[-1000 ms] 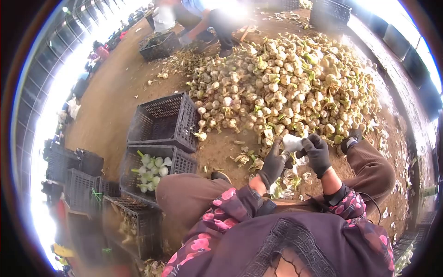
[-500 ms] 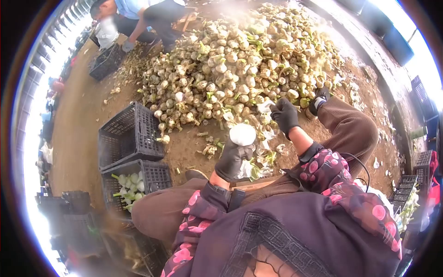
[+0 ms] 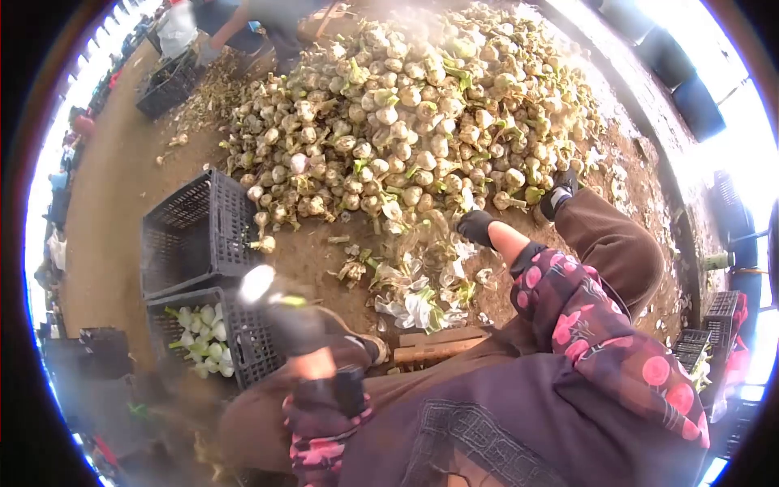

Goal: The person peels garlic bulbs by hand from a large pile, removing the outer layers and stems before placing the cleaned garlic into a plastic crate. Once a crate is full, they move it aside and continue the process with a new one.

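My left hand, in a dark glove and blurred by motion, holds a white peeled bulb beside the crate of peeled bulbs. White bulbs with green stems lie in that crate. My right hand, also dark-gloved, is at the near edge of the big heap of unpeeled bulbs. Its fingers are mostly turned away, and what they hold, if anything, cannot be made out. Loose peels lie on the ground between my hands.
An upper black crate stands against the crate of peeled bulbs. A person works behind the heap at the top left, near another crate. A small wooden piece lies between my legs. More crates are at the right.
My left hand has moved left and down with the white bulb, from above the peels to beside the crate. My right hand has shifted slightly left and down. The view has shifted a little.
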Demonstrator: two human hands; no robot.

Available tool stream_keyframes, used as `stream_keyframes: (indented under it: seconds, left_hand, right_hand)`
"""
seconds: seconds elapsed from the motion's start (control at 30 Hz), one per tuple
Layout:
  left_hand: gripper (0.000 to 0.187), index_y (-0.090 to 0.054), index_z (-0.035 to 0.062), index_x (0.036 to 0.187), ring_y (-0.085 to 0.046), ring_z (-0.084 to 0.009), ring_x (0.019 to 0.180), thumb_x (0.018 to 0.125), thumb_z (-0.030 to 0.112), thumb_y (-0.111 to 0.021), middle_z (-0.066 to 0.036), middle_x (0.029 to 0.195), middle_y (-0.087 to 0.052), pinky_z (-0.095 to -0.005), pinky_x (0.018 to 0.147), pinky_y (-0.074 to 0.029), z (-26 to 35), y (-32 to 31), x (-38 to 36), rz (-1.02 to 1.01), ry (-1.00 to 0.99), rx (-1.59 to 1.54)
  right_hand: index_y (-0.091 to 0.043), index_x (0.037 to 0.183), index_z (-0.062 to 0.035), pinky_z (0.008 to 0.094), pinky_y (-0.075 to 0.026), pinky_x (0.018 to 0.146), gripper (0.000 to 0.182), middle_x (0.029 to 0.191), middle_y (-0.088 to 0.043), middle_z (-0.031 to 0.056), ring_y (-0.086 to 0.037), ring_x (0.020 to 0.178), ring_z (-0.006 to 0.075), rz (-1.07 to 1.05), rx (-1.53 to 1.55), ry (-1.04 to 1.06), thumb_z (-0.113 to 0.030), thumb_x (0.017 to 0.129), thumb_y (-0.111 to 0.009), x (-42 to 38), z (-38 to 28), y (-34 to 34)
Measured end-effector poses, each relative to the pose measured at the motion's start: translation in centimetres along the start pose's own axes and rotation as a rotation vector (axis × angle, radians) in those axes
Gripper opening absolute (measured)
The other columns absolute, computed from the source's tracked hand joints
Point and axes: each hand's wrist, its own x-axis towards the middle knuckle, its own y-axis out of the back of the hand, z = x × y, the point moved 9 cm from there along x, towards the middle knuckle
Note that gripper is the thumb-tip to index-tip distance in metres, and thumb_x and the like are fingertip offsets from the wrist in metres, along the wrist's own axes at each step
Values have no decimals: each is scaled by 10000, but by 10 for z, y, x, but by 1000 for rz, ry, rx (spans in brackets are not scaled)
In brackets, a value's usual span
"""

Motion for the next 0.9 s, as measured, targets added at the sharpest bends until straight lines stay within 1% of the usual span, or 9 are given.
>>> stream_keyframes:
  seconds: [0.07,0.13,0.17,0.27,0.43,0.57,0.67,0.8,0.9]
  left_hand:
    - [81,-537,82,915,-534,-108,751,865,144,-549,-30,834,-552,-273,692,-483,97,32,-5,193,-611,398]
    - [143,-532,85,962,-534,-116,741,859,175,-572,-30,865,-551,-269,715,-480,108,39,-20,473,-634,411]
    - [164,-540,76,1007,-540,-126,742,863,149,-572,-32,872,-553,-272,708,-480,94,25,-14,235,-586,556]
    - [254,-511,71,1090,-556,-129,762,878,196,-573,-43,873,-569,-299,713,-491,31,27,0,440,-365,710]
    - [352,-452,44,1198,-541,-125,694,858,68,-542,-44,890,-544,-261,650,-471,-49,-16,18,252,-168,1009]
    - [410,-426,26,1239,-545,-121,703,845,53,-537,-56,911,-547,-260,669,-469,-89,-7,29,177,82,968]
    - [437,-412,15,1261,-550,-125,736,843,60,-533,-73,959,-541,-272,704,-474,-117,-6,31,98,225,1068]
    - [555,-340,25,1339,-538,-139,874,864,173,-586,-89,1121,-526,-268,748,-461,-149,-2,26,-12,215,1277]
    - [550,-356,35,1331,-548,-143,929,887,270,-582,-97,1149,-533,-259,801,-458,-140,-50,20,-94,-40,1362]
  right_hand:
    - [-650,938,-98,417,-498,777,226,994,-647,167,-626,930,330,25,120,-306,-256,784,-602,6,48,22]
    - [-674,876,-80,425,-482,813,266,1003,-641,187,-613,930,360,465,837,-884,-313,761,-616,-39,90,83]
    - [-655,932,-70,428,-463,844,287,1001,-630,204,-591,947,379,561,831,-853,-302,772,-604,-30,109,97]
    - [-561,1102,-75,423,-437,873,334,1029,-573,200,-530,1021,371,1096,533,-662,-165,781,-584,-10,148,165]
    - [-506,1262,-208,400,-390,1001,588,1372,-339,207,-399,1227,398,791,555,-633,-57,702,-598,65,193,173]
    - [-593,966,-113,414,-473,803,280,985,-624,193,-592,947,364,822,686,-738,-199,732,-721,33,182,200]
    - [-601,931,-94,335,-478,639,249,733,-643,86,-596,669,203,757,996,-605,-192,749,-741,4,117,184]
    - [-584,917,-72,256,-435,598,251,727,-603,7,-519,681,88,647,1450,-264,-235,798,-734,-6,16,155]
    - [-591,916,-75,262,-439,617,209,813,-605,1,-541,743,92,680,1199,-91,-220,821,-708,-31,-66,191]
